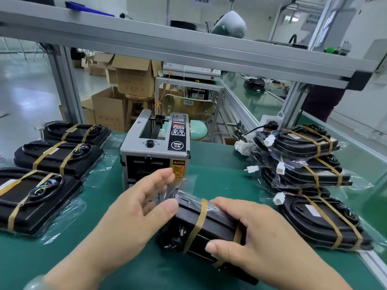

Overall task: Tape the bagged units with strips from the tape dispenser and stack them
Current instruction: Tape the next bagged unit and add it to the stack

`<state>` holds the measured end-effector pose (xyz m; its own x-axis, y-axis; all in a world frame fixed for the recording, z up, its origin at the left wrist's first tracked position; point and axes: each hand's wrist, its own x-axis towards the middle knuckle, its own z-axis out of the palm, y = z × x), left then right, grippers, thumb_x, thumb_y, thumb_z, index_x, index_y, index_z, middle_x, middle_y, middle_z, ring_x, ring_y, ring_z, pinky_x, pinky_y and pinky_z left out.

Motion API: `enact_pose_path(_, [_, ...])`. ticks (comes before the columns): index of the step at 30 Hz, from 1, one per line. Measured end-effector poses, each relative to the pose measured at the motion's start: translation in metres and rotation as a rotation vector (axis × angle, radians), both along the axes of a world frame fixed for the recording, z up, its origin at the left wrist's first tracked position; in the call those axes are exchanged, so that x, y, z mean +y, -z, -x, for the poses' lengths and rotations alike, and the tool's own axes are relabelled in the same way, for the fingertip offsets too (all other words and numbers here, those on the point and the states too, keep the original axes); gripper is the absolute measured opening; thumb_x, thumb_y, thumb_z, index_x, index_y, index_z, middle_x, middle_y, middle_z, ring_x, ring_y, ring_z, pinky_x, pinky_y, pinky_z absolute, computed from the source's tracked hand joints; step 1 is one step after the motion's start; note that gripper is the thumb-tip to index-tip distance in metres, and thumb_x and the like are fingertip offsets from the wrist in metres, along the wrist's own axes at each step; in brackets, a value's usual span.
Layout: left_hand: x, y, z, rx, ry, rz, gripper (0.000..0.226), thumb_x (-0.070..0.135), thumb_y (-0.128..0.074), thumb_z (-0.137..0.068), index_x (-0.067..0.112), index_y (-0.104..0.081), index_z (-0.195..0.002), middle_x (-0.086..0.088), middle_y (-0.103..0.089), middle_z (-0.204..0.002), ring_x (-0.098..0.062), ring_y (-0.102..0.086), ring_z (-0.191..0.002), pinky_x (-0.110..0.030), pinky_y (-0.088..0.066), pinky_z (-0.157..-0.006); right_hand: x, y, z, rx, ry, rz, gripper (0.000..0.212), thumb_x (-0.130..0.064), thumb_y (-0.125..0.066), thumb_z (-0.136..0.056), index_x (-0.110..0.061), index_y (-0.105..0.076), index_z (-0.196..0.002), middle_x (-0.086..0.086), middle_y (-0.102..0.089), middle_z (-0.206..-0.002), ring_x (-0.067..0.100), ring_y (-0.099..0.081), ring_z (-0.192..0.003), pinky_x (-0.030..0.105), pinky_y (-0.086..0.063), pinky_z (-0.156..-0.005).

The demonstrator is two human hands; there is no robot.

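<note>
A black bagged unit [209, 225] stands on its edge on the green mat just in front of the grey tape dispenser [156, 149]. Two tan tape strips wrap it. My right hand [255, 233] grips its right part, thumb on the near face and fingers over the top. My left hand [134, 208] is at its left end, thumb pressing the bag's top corner, fingers extended toward the dispenser's slot. Three taped units [56, 155] lie in a row at the left. A stack of taped units [303, 162] rises at the right, with one more [318, 222] lying in front of it.
The green mat [219, 170] covers the bench; its aluminium edge runs along the right. An aluminium shelf beam [188, 53] crosses overhead. White connectors [240, 145] on wires stick out of the right stack. Cardboard boxes and a stool stand behind the bench.
</note>
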<state>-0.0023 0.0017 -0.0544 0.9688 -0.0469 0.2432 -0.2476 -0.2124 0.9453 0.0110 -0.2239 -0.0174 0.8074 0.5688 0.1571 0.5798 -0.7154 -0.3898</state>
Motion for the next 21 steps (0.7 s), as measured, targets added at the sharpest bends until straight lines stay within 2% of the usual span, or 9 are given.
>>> enact_pose_path(3, [-0.006, -0.011, -0.004, 0.07, 0.016, -0.001, 0.037, 0.041, -0.073, -0.076, 0.039, -0.064, -0.111, 0.014, -0.07, -0.109, -0.001, -0.063, -0.104, -0.02, -0.049, -0.093, 0.004, 0.003, 0.003, -0.069, 0.022, 0.088, 0.059, -0.072, -0.05, -0.07, -0.046, -0.037, -0.121, -0.018, -0.057, -0.099, 0.001, -0.049, -0.096, 0.023, -0.041, -0.085])
enact_pose_path(5, [-0.008, -0.018, -0.007, 0.106, -0.025, -0.028, 0.025, 0.038, -0.069, -0.066, 0.036, -0.074, -0.09, 0.007, -0.074, -0.09, -0.005, -0.067, -0.083, -0.019, -0.052, -0.079, 0.007, 0.006, 0.005, -0.097, 0.035, 0.124, 0.064, -0.077, -0.044, -0.067, -0.046, -0.033, -0.122, -0.018, -0.055, -0.096, 0.002, -0.044, -0.095, 0.019, -0.037, -0.084])
enact_pose_path(8, [-0.01, -0.021, -0.014, 0.173, -0.063, -0.02, 0.013, 0.033, -0.068, -0.058, 0.021, -0.07, -0.062, 0.007, -0.066, -0.063, -0.002, -0.056, -0.058, -0.014, -0.043, -0.059, 0.012, 0.009, 0.009, -0.122, 0.017, 0.182, 0.068, -0.079, -0.043, -0.067, -0.045, -0.028, -0.125, -0.02, -0.05, -0.095, 0.003, -0.04, -0.095, 0.011, -0.027, -0.081])
enact_pose_path(10, [-0.011, -0.02, -0.018, 0.283, -0.058, 0.035, 0.013, 0.028, -0.069, -0.055, 0.017, -0.062, -0.051, 0.007, -0.059, -0.056, -0.001, -0.051, -0.052, -0.02, -0.04, -0.059, 0.016, 0.009, 0.01, -0.111, 0.011, 0.188, 0.074, -0.074, -0.05, -0.07, -0.05, -0.014, -0.129, -0.023, -0.048, -0.107, 0.002, -0.041, -0.102, 0.012, -0.026, -0.08])
enact_pose_path(13, [-0.01, -0.017, -0.02, 0.43, 0.024, 0.052, 0.013, 0.028, -0.069, -0.055, 0.017, -0.062, -0.056, 0.001, -0.059, -0.061, -0.008, -0.051, -0.056, -0.027, -0.037, -0.064, 0.021, 0.009, 0.012, -0.086, -0.048, 0.21, 0.096, -0.064, -0.059, -0.073, -0.059, 0.021, -0.126, -0.026, -0.035, -0.134, 0.003, -0.036, -0.119, 0.02, -0.029, -0.094])
enact_pose_path(16, [-0.004, -0.014, -0.016, 0.503, 0.187, 0.108, 0.021, 0.033, -0.072, -0.057, 0.016, -0.069, -0.068, -0.008, -0.063, -0.075, -0.017, -0.054, -0.07, -0.027, -0.042, -0.067, 0.024, 0.009, 0.01, -0.069, -0.114, 0.301, 0.105, -0.061, -0.056, -0.079, -0.058, 0.04, -0.122, -0.015, -0.042, -0.123, 0.012, -0.035, -0.11, 0.028, -0.031, -0.095])
enact_pose_path(17, [-0.001, -0.013, -0.015, 0.505, 0.238, 0.146, 0.024, 0.034, -0.072, -0.062, 0.013, -0.071, -0.074, -0.011, -0.066, -0.081, -0.019, -0.057, -0.075, -0.028, -0.044, -0.071, 0.024, 0.008, 0.009, -0.069, -0.121, 0.309, 0.103, -0.061, -0.055, -0.079, -0.059, 0.038, -0.124, -0.013, -0.044, -0.116, 0.013, -0.035, -0.105, 0.028, -0.032, -0.092])
enact_pose_path(19, [0.005, -0.01, -0.014, 0.496, 0.263, 0.234, 0.029, 0.028, -0.069, -0.074, 0.004, -0.073, -0.09, -0.017, -0.07, -0.097, -0.026, -0.061, -0.087, -0.038, -0.045, -0.084, 0.024, 0.009, 0.007, -0.069, -0.118, 0.293, 0.092, -0.062, -0.054, -0.079, -0.058, 0.02, -0.133, -0.012, -0.044, -0.11, 0.012, -0.036, -0.105, 0.027, -0.032, -0.091])
enact_pose_path(21, [0.012, -0.008, -0.017, 0.517, 0.154, 0.388, 0.032, 0.027, -0.072, -0.068, 0.01, -0.075, -0.096, -0.013, -0.071, -0.109, -0.027, -0.063, -0.098, -0.048, -0.041, -0.093, 0.022, 0.01, 0.005, -0.062, -0.105, 0.263, 0.082, -0.063, -0.055, -0.077, -0.052, 0.0, -0.137, -0.015, -0.043, -0.111, 0.01, -0.035, -0.107, 0.025, -0.031, -0.092])
